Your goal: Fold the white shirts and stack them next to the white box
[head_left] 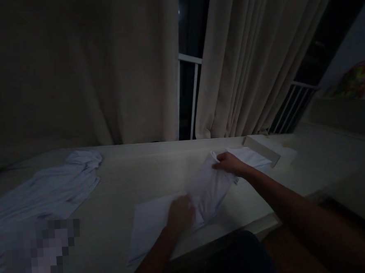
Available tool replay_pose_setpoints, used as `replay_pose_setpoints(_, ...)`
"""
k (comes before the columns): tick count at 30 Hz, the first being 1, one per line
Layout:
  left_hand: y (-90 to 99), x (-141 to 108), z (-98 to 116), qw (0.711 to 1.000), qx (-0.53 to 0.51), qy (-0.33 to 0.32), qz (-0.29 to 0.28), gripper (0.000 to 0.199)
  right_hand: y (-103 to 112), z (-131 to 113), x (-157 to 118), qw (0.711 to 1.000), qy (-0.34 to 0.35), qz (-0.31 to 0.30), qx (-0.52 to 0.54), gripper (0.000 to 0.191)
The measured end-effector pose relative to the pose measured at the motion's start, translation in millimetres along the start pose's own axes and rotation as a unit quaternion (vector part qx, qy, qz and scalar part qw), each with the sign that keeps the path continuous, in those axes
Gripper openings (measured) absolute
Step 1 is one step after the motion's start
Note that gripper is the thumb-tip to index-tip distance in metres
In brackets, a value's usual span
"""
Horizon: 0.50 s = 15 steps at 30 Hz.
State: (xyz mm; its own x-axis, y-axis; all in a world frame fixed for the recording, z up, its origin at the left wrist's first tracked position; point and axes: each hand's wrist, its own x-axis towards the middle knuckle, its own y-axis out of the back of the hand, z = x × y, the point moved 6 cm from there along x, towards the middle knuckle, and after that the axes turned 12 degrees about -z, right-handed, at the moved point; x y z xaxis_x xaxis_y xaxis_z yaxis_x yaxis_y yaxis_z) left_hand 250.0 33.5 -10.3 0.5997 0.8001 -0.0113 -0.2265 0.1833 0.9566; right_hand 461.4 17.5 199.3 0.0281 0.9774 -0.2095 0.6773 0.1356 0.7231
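A white cloth lies partly flat on the pale table-like surface, its right part lifted up. At its upper right corner my right hand pinches the fabric between thumb and fingers. My left hand is on the middle of the cloth, where the lifted part meets the flat part; motion blurs its fingers, so their grip is unclear. Just beyond my right hand lies another white folded cloth, against a white open box.
A crumpled pale garment with faint purple marks spreads over the left side. Beige curtains hang behind the back edge, with a dark gap and a white railing between them. A colourful packet sits at far right.
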Motion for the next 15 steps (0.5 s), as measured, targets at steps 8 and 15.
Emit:
replay_pose_setpoints(8, 18.1, 23.3, -8.2, 0.997, -0.034, 0.060, 0.029, 0.036, -24.4, -98.0, 0.5, 0.957, 0.043, -0.020, -0.286, 0.018)
replay_pose_setpoints(15, 24.1, 22.4, 1.7, 0.996, -0.045, 0.068, 0.037, 0.041, -43.0, -110.4, 15.9, 0.938, 0.034, -0.025, -0.345, 0.015)
